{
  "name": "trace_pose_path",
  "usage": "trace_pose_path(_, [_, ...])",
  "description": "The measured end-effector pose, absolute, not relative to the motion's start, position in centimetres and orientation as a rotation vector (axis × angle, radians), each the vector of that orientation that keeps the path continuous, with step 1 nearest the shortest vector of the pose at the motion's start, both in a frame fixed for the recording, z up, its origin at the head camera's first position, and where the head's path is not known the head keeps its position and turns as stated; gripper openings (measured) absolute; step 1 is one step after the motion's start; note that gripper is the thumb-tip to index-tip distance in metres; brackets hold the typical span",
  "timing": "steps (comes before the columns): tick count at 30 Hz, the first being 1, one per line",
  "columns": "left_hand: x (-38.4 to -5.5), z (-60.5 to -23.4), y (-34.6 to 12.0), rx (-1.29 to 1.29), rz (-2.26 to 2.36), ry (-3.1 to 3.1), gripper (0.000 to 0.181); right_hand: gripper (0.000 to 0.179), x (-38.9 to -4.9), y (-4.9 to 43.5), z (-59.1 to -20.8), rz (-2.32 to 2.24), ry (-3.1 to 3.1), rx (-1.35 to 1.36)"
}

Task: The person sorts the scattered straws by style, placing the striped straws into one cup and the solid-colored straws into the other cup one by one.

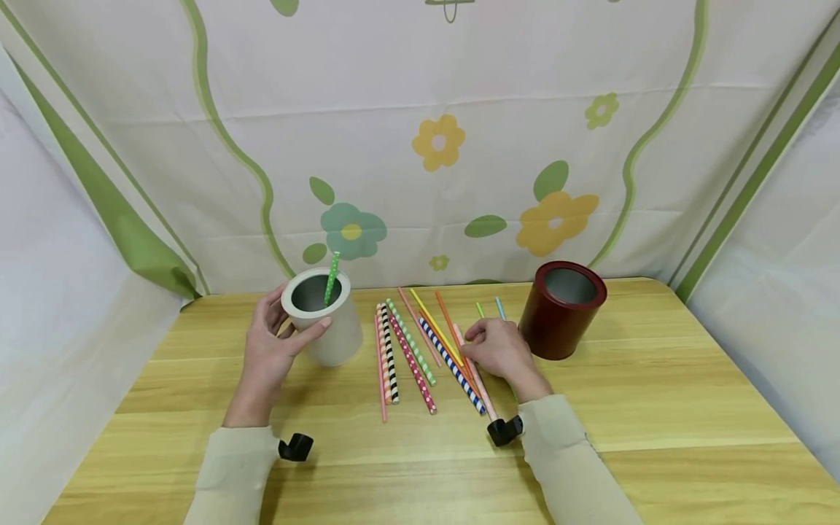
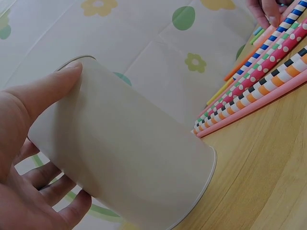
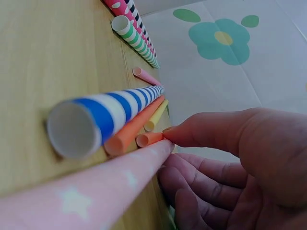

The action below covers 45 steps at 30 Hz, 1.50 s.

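My left hand [image 1: 267, 350] holds a white can [image 1: 337, 332] at the left of the table, thumb on its near side and fingers round the far side. A green dotted straw [image 1: 332, 277] leans up out of the can's mouth. At the right of the straw pile, my right hand [image 1: 500, 348] pinches a pale pink straw with white stars [image 3: 110, 189] between thumb and fingertips. Right beside it lie a blue-and-white striped straw [image 1: 453, 364] and orange straws [image 3: 127, 134]. Part of a light green straw [image 1: 480, 309] is hidden behind the right hand.
A dark red can [image 1: 558, 324] stands upright just right of my right hand. Several other straws, among them a magenta dotted one [image 1: 413, 364] and a black striped one [image 1: 389, 357], lie between the cans. A patterned cloth [image 1: 394, 182] hangs behind the wooden table [image 1: 367, 467].
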<state>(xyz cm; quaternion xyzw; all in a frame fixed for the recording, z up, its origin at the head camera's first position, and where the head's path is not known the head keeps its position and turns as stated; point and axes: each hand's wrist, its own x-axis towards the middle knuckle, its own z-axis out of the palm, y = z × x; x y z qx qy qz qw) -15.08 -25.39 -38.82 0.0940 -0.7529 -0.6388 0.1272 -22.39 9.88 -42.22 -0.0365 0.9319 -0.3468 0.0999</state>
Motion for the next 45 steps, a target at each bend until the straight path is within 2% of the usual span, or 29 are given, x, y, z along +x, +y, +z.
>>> trace_pose_path(18, [-15.1, -38.8, -25.5, 0.281, -1.865, -2.196, 0.097, 0.022, -22.5, 10.0, -41.9, -1.087, 2.738, -0.101])
trace_pose_path(35, [-15.0, -38.9, -25.5, 0.288, -1.867, -2.200, 0.098, 0.027, -22.2, 10.4, -40.1, -1.486, 2.472, -0.050])
trace_pose_path(45, [-15.0, -38.7, -25.6, 0.286, -1.875, -2.190, 0.096, 0.030, -22.2, 10.8, -39.9, -1.674, 2.414, -0.116])
